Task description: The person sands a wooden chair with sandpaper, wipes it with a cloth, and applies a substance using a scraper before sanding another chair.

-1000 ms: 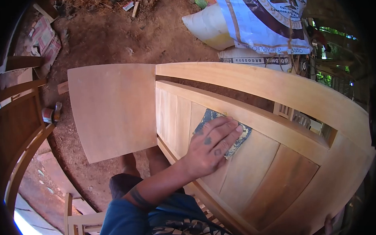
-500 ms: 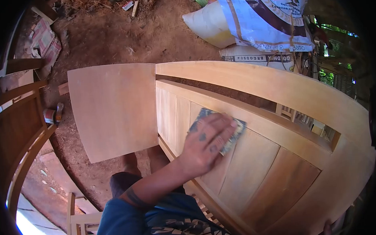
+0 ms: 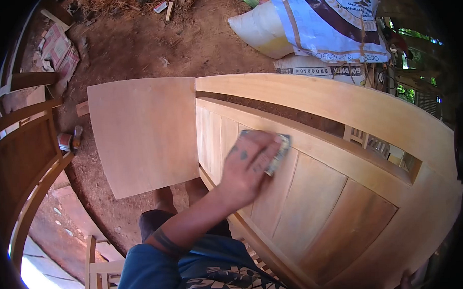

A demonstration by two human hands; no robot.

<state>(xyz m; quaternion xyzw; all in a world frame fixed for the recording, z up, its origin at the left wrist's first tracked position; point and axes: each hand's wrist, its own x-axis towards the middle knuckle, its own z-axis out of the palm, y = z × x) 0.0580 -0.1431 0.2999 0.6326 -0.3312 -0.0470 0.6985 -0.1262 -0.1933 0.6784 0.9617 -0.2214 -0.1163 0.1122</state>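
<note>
— While your left hand [image 3: 250,167] lies on the slatted panel [image 3: 315,202], log it so: palm down, fingers stretched out and close together, nothing gripped, only pressed flat against the wood

— Agreed. Under those fingers sits the sandpaper [image 3: 279,154], grey-blue. Only its far edge and one corner show past your fingertips. It lies on the pale slats toward the panel's left end, just below the inner rail

— And your right hand [image 3: 405,282]?

— A sliver at the bottom right of the view, against the panel's lower edge. Too little shows; I can't tell whether it is closed or open

— Surroundings, then. A broad curved top rail [image 3: 342,105] runs above the slats, with an open gap between rail and panel further right

— Flat pale board [image 3: 144,135] meets the panel's left end, touching it. Your legs [image 3: 164,200] show just under that board

— Ground is a bare dirt floor [image 3: 136,51]. Printed sacks [image 3: 319,29] are heaped beyond the top rail, well apart from your left hand

— Small can [image 3: 66,141] on the ground at the far left, just beside a darker wooden frame [image 3: 23,167]. Scraps of wood and paper lie near the top edge of the view
</note>
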